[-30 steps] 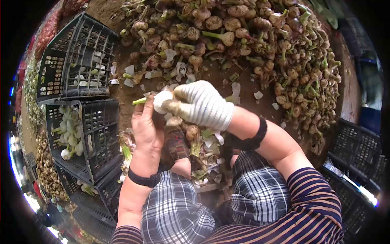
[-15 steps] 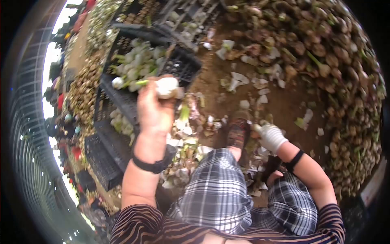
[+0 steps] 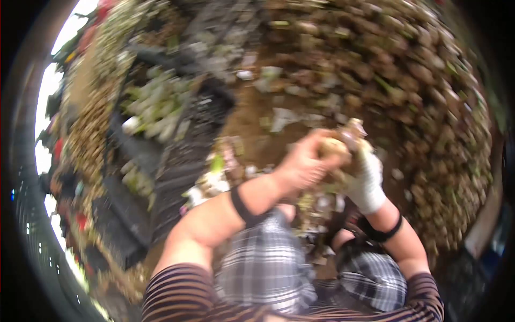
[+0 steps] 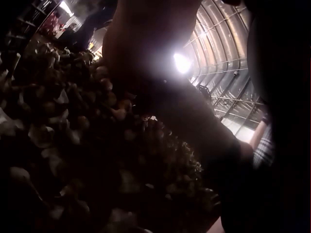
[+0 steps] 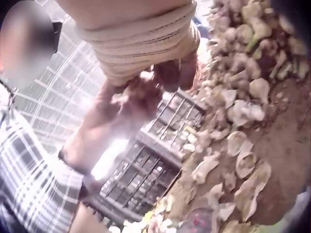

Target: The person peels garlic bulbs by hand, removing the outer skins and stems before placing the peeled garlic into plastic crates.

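In front of the knees, both hands meet at an unpeeled garlic bulb (image 3: 351, 137), brownish purple and blurred by motion. The bare left hand (image 3: 306, 165) curls its fingers round the bulb from the left. From the right, the right hand (image 3: 367, 180), in a white striped glove, grips the same bulb. In the right wrist view the glove's cuff (image 5: 141, 46) covers much of the work, and the left hand (image 5: 104, 116) comes up against the gloved fingers. The left wrist view is too dark to show the bulb.
A large heap of unpeeled garlic (image 3: 407, 70) covers the far and right ground. Black plastic crates stand at left, one holding white peeled bulbs (image 3: 158, 99). Loose skins (image 3: 281, 118) litter the soil between. Trimmings (image 3: 214, 182) lie by the left leg.
The left hand carried a white peeled bulb to the crate at left and came back without it. The right hand dropped low near the foot, then rose; both hands now hold an unpeeled bulb.
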### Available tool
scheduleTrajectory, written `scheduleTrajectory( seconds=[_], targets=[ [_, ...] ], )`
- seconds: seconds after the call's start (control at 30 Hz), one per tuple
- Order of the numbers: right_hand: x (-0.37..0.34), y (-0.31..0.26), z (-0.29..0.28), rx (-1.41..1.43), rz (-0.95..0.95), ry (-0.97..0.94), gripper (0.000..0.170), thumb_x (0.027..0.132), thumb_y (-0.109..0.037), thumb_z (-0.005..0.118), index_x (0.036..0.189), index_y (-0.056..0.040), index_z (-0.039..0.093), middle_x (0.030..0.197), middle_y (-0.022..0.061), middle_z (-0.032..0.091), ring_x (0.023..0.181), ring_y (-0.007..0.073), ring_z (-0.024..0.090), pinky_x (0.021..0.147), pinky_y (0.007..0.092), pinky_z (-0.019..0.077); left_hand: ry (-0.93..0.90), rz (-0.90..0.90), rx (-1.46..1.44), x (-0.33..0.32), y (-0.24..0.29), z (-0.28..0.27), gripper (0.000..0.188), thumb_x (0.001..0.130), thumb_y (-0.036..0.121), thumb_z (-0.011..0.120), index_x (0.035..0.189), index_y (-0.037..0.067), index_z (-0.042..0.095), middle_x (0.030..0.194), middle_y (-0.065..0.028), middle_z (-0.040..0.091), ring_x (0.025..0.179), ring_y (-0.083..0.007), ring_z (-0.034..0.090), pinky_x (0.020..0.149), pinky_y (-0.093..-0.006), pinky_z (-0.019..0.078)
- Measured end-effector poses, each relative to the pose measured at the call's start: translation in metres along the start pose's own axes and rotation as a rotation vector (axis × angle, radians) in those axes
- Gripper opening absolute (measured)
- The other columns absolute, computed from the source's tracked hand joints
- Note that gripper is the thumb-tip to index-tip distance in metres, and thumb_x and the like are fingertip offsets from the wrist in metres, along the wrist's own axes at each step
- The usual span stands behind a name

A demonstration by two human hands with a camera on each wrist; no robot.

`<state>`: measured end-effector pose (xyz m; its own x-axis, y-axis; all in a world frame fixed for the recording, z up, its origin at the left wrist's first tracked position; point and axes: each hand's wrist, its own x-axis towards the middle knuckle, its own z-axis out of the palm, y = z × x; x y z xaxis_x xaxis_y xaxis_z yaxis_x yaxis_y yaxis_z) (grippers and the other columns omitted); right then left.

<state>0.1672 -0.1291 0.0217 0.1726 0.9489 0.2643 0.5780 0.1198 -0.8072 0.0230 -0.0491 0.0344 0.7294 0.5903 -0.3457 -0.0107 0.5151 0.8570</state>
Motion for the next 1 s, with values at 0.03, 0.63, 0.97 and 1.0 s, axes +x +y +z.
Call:
scheduleTrajectory(
  seconds=[0.03,0.63,0.97,1.0],
  targets=[
    [0.007,0.007,-0.015,0.003,-0.038,-0.007,0.047,0.071,-0.017,0.074,0.114,-0.011,0.056,0.083,0.0102,0.062,0.077,0.0292,0.061,0.067,0.036,0.0496,0.044,0.045,-0.008,0.015,-0.01,-0.001,0.048,0.079,0.009,0.066,0.122,0.003,0.046,0.106,-0.0055,0.057,0.093,-0.0139,0.057,0.082,-0.0277,0.0493],
    [0.037,0.04,-0.028,-0.232,-0.154,0.123,0.046,0.077,-0.02,0.064,0.118,-0.0114,0.048,0.11,0.0113,0.056,0.091,0.0303,0.058,0.094,0.043,0.0351,0.151,0.279,0.378,0.015,-0.008,-0.004,0.048,0.062,0.001,0.06,0.106,0.005,0.042,0.1,-0.0062,0.05,0.089,-0.0136,0.052,0.081,-0.0261,0.0436],
    [0.031,0.019,-0.026,-0.405,-0.348,-0.239,0.042,0.078,-0.019,0.054,0.12,-0.0144,0.051,0.084,0.007,0.057,0.08,0.026,0.057,0.069,0.038,0.043,0.126,0.291,0.613,0.011,-0.016,-0.001,0.057,0.062,0.004,0.066,0.112,0.003,0.04,0.099,-0.0115,0.052,0.091,-0.021,0.055,0.081,-0.031,0.0445],
    [0.03,0.019,-0.025,-0.404,-0.352,-0.24,0.042,0.078,-0.019,0.054,0.12,-0.0144,0.051,0.084,0.007,0.057,0.08,0.026,0.057,0.069,0.038,0.043,0.13,0.293,0.613,0.012,-0.016,-0.001,0.057,0.062,0.004,0.066,0.112,0.003,0.04,0.099,-0.0115,0.052,0.091,-0.021,0.055,0.081,-0.031,0.0445]
  ],
)
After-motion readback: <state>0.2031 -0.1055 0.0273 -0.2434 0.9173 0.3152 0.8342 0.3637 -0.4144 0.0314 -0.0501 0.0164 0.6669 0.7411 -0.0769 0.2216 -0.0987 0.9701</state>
